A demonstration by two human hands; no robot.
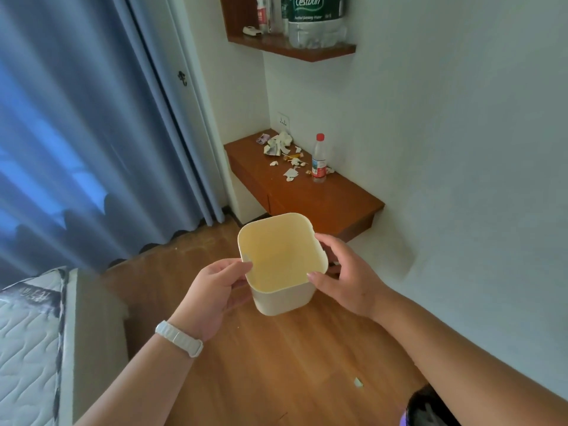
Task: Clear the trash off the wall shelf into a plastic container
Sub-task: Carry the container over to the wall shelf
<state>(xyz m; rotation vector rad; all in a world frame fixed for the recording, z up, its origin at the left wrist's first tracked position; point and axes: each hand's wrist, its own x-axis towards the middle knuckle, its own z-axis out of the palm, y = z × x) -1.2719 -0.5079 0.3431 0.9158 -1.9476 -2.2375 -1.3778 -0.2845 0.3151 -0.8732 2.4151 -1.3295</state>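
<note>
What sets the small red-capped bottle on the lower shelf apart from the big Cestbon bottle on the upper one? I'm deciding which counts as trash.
The small red-capped bottle is slim, with a red and white label; the big Cestbon bottle is far wider, with a green label. The small one stands among paper scraps on the lower shelf; the big one stands on the upper shelf, its top out of frame. Both are clear plastic and upright.

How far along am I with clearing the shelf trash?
Done: nothing yet; the cream container looks empty. In hand: left hand and right hand hold it by the rim. Left: crumpled paper and scraps still litter the lower shelf beside the bottle.
</note>
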